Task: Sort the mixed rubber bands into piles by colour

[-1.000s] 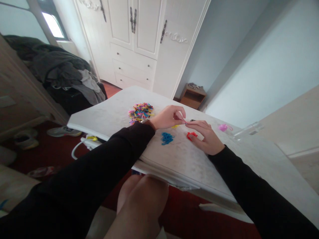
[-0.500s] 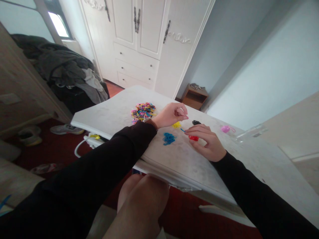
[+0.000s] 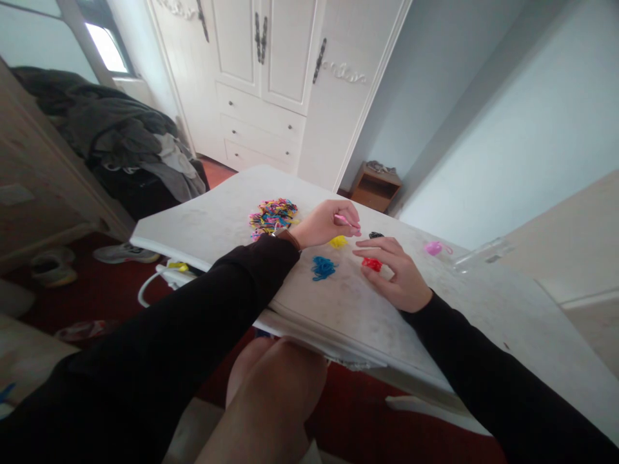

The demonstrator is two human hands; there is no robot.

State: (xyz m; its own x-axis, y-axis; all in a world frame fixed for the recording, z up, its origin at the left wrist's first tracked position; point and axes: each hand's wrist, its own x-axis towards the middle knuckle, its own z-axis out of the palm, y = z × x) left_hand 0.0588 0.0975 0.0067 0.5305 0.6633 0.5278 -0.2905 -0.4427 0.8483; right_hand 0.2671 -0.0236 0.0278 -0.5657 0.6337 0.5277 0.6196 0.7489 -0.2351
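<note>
My left hand [image 3: 333,222], with a brown watch strap at the wrist, is over the table with fingers curled and tips close together. Pink strands [image 3: 344,221] show at its fingers; I cannot tell whether they are held or lie behind. Just below is a small yellow pile of bands [image 3: 338,241]. My right hand [image 3: 394,270] has fingers apart over a red pile of bands [image 3: 371,263], nothing visible in them. Partly behind it sits a black pile [image 3: 375,235]. A blue pile of bands [image 3: 324,268] lies between the forearms.
A larger mixed-colour heap of bands [image 3: 273,216] lies left of my left hand on the white table [image 3: 333,316]. Farther right are a pink pouch-like item [image 3: 434,248] and a clear plastic container [image 3: 478,256]. A white wardrobe [image 3: 271,96] stands beyond.
The short blue band at my right fingertips is no longer there, and those fingers have parted. Pink strands now show at my left fingers. The view has shifted slightly.
</note>
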